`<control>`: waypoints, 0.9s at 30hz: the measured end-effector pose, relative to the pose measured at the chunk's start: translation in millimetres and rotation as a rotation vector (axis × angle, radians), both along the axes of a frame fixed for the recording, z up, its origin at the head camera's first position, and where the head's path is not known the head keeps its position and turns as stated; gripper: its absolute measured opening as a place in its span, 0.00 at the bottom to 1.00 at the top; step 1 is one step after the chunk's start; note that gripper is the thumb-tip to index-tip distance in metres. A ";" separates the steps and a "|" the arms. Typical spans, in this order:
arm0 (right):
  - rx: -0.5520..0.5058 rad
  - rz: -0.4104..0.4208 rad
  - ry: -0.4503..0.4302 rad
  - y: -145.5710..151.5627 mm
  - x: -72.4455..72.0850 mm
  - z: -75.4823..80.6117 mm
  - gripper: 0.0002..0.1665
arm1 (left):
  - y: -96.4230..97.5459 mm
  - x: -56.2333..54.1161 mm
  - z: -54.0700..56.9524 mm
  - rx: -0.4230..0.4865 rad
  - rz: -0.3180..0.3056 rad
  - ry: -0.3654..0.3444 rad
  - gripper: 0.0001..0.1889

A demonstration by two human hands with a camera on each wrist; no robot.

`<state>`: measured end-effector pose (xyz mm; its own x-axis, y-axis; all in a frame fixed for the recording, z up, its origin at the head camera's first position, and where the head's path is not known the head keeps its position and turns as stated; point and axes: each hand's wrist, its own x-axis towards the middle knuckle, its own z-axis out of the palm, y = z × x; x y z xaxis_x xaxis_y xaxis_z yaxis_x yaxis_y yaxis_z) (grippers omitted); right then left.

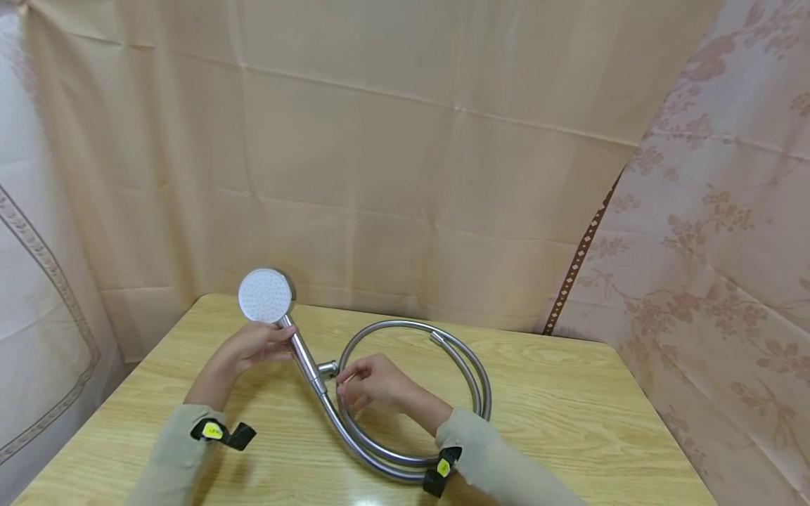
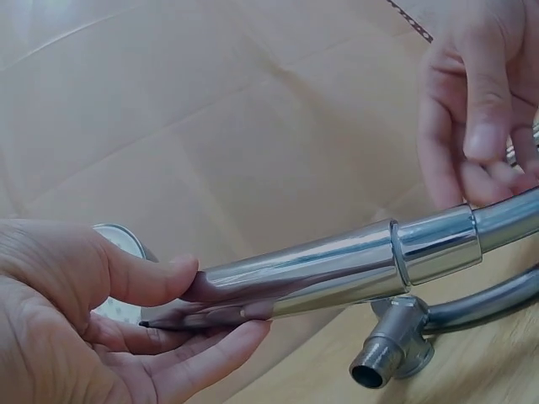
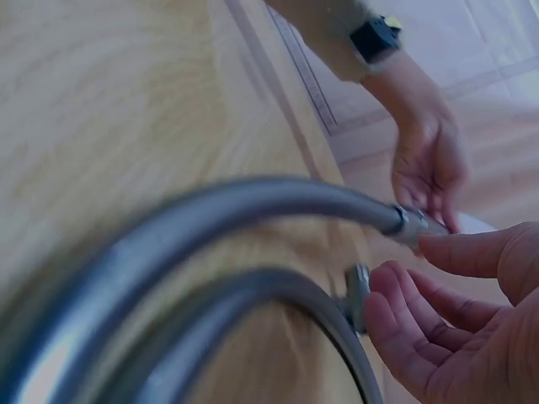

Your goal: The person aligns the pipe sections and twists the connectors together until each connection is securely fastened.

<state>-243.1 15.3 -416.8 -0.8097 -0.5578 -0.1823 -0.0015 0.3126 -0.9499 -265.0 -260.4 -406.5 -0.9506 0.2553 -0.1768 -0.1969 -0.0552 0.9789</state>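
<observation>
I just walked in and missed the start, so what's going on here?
A person's left hand holds a white-faced chrome hand shower by its handle. A flexible grey metal hose meets the handle's lower end and lies mostly coiled on the light wood-grain table. The right hand is beside the hose and a small silvery metal fitting, apparently gripping neither.

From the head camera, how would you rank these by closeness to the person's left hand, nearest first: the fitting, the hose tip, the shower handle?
1. Shower handle: gripped by the left hand.
2. Fitting: just right of the handle.
3. Hose tip: well off to the right.
</observation>
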 end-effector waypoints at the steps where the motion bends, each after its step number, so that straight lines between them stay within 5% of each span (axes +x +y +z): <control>1: 0.007 -0.006 0.021 3.2 -2.6 1.0 0.13 | -1.9 0.0 -1.2 -0.001 -0.006 -0.004 0.10; 7: 0.066 -0.072 0.171 27.9 -22.4 13.5 0.16 | -8.4 -0.5 -6.5 -0.015 -0.018 -0.030 0.10; 16: 0.107 -0.277 0.333 72.3 -53.6 32.1 0.13 | -13.6 -0.6 -9.2 -0.074 -0.029 -0.074 0.10; 27: 0.112 -0.398 0.293 114.3 -82.4 22.1 0.16 | -19.4 0.0 -12.0 -0.078 -0.013 -0.137 0.09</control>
